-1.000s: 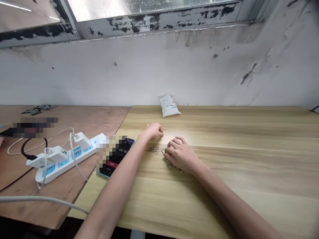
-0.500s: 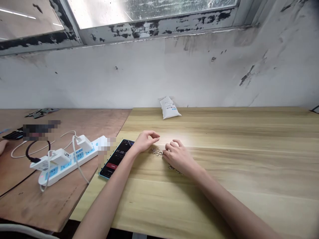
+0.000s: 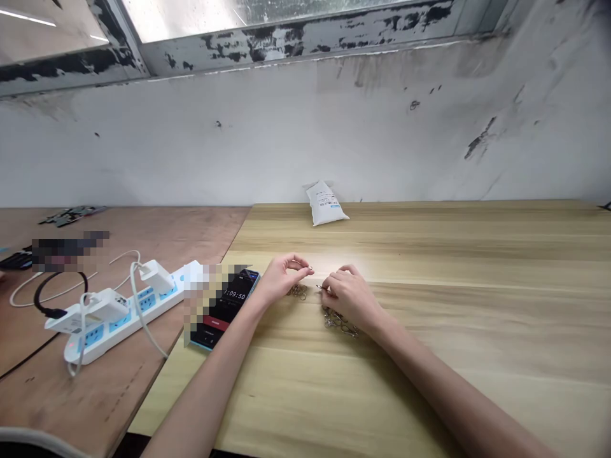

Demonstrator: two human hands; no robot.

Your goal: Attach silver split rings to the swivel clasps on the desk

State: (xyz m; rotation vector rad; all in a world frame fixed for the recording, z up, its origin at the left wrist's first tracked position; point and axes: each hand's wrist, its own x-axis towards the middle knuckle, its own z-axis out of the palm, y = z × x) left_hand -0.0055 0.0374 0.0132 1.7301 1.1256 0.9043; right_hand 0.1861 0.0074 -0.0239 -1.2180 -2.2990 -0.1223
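My left hand [image 3: 285, 277] is pinched shut on a small metal ring [image 3: 310, 268], which sticks out past the fingertips above the table. Just below that hand lies a small cluster of loose metal rings [image 3: 300, 292], partly hidden by it. My right hand [image 3: 347, 294] is closed, and a small shiny metal piece [image 3: 319, 287] pokes out from thumb and forefinger towards the left hand; its exact kind is too small to tell. Below the right hand rests a heap of linked-looking metal hardware [image 3: 341, 323], partly covered by the palm. The two hands are a short gap apart.
A phone [image 3: 224, 312] showing a running timer lies left of my left forearm. Beyond it, a white power strip [image 3: 138, 312] with plugged-in chargers and cables sits on a brown table [image 3: 191, 232]. A white labelled packet [image 3: 326, 205] lies near the wall.
My right hand has lifted slightly off the table with the metal piece and moved a little right. A ring now shows in my left fingertips, which are slightly further right.
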